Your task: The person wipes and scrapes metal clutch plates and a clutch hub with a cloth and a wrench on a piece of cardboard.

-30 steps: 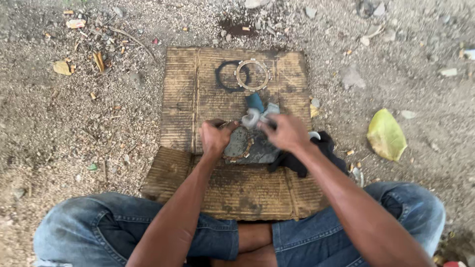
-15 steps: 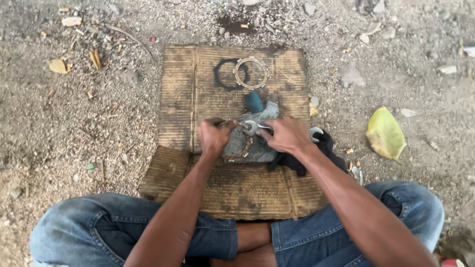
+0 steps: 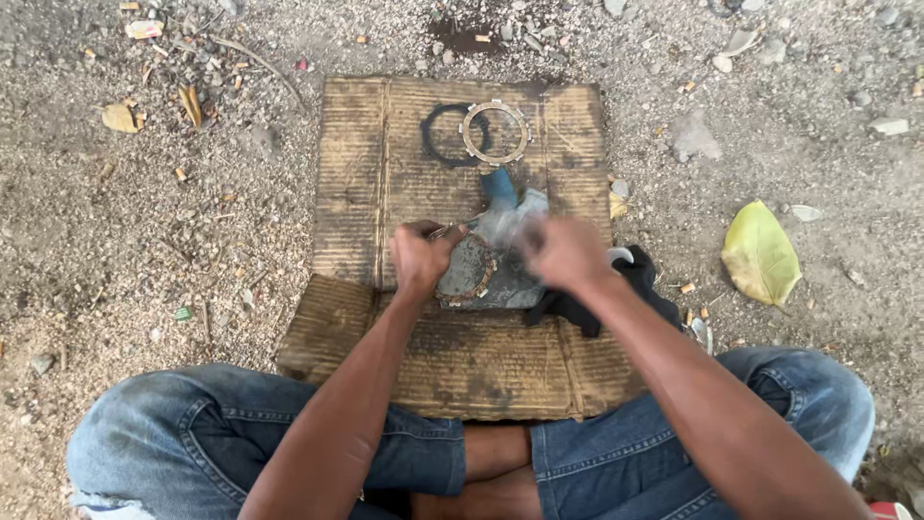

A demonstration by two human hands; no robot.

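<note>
Fingers (image 3: 433, 236) over cardboard (image 3: 366, 144), gravel (image 3: 144, 241)

Open cardboard (image 3: 356, 173) lay left of the left hand (image 3: 420, 258). Ahead, toothed ring (image 3: 495, 133) blocked; rightward, black cloth (image 3: 616, 289) beside the right hand (image 3: 566, 252).

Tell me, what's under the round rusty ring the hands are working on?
Under the rusty ring lies a grey cloth, spread on brown cardboard. The left hand covers the ring's left edge; the blurred right hand hides some cloth.
</note>
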